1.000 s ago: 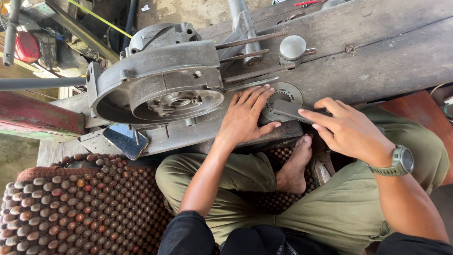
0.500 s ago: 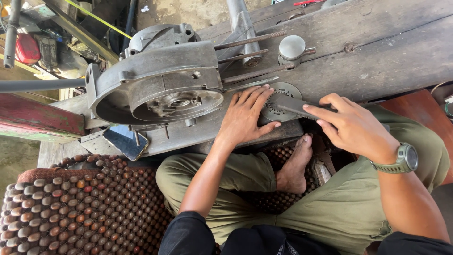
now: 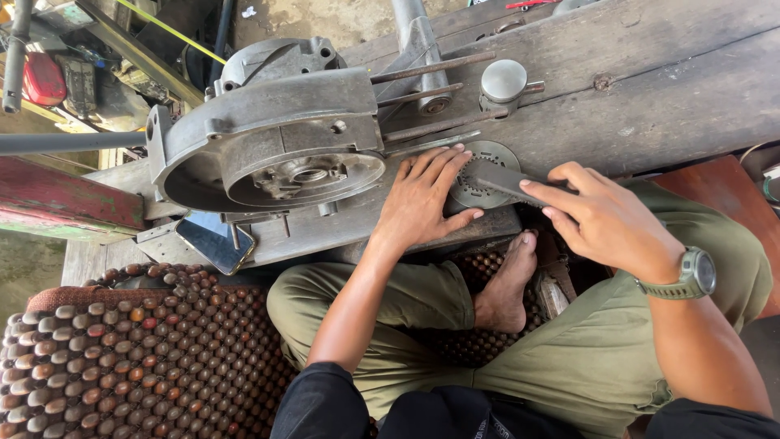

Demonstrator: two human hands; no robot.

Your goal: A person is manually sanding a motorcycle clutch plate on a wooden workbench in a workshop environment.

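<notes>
We see a round grey metal disc [image 3: 486,175] with a toothed centre lying flat near the wooden tabletop's [image 3: 650,97] front edge; a flat dark metal tool [image 3: 512,184] rests slanted across it.

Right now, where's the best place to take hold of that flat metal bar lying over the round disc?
Probably the flat bar's near-right end, coming from the right: it slants off the toothed disc there. The right hand already grips that end; the left hand covers the disc's left side.
</notes>
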